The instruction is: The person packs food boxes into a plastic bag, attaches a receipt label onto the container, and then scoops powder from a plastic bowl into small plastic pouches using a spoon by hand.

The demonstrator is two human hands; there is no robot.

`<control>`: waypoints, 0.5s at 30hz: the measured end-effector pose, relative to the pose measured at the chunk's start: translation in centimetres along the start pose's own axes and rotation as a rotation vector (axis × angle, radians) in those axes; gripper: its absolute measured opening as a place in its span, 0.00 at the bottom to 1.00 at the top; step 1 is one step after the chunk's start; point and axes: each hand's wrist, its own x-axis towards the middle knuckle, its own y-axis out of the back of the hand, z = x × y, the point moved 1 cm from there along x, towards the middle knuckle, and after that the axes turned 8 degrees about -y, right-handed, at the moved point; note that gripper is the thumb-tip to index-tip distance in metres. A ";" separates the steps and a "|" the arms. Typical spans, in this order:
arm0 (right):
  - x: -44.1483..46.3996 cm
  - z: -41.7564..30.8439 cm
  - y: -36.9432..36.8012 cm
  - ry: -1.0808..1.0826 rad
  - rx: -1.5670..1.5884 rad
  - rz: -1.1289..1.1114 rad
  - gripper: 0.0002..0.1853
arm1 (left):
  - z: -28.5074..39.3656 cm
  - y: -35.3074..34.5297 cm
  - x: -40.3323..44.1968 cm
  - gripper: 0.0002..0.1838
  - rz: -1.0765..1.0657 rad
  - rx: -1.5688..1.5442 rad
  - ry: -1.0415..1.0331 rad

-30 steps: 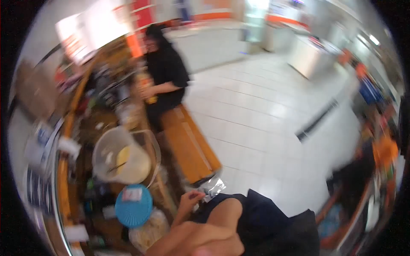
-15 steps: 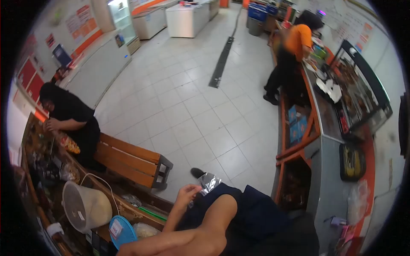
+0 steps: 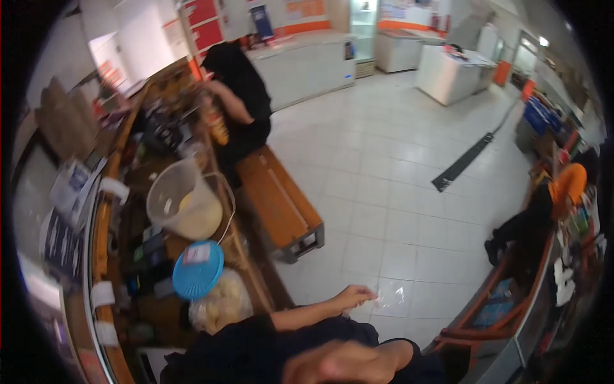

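My left hand [image 3: 354,298] reaches out over the floor with its fingertips pinched on a clear, shiny plastic bag [image 3: 391,296]. Close to the camera at the bottom, my right hand [image 3: 340,363] is blurred, and its fingers cannot be made out. On the wooden counter to the left stand a translucent bucket [image 3: 203,214] with pale yellow contents and a blue lid [image 3: 198,270] with a label. A clear bag of pale pieces [image 3: 224,301] rests just below the lid.
A wooden bench [image 3: 279,201] stands beside the counter. Beyond it sits a person in black [image 3: 243,96], near a bag of orange and yellow items [image 3: 216,125]. At right, a person in orange [image 3: 566,189] bends at another counter. A dark strip [image 3: 464,161] crosses the tiled floor.
The view swings right, then back left. My left hand extends farther right, keeping the plastic bag. The person in orange leans lower at the right counter.
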 end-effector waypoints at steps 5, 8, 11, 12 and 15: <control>-9.7 -0.4 1.6 -0.367 -0.890 1.308 0.11 | 0.7 -1.5 0.0 0.14 0.087 -0.490 -0.647; -17.9 1.9 3.5 -0.471 -1.323 1.512 0.11 | 1.8 -2.6 0.9 0.09 0.305 -0.036 -0.517; -22.1 2.7 1.4 -0.571 -1.227 1.712 0.14 | 0.9 -6.0 1.6 0.07 0.161 -0.043 -0.611; -23.3 3.0 0.6 -0.599 -0.973 1.831 0.15 | 1.6 -6.9 1.1 0.07 0.158 -0.038 -0.612; -27.5 4.3 -1.2 -0.480 -0.764 1.959 0.14 | 1.7 -9.7 0.4 0.06 0.008 0.236 -0.327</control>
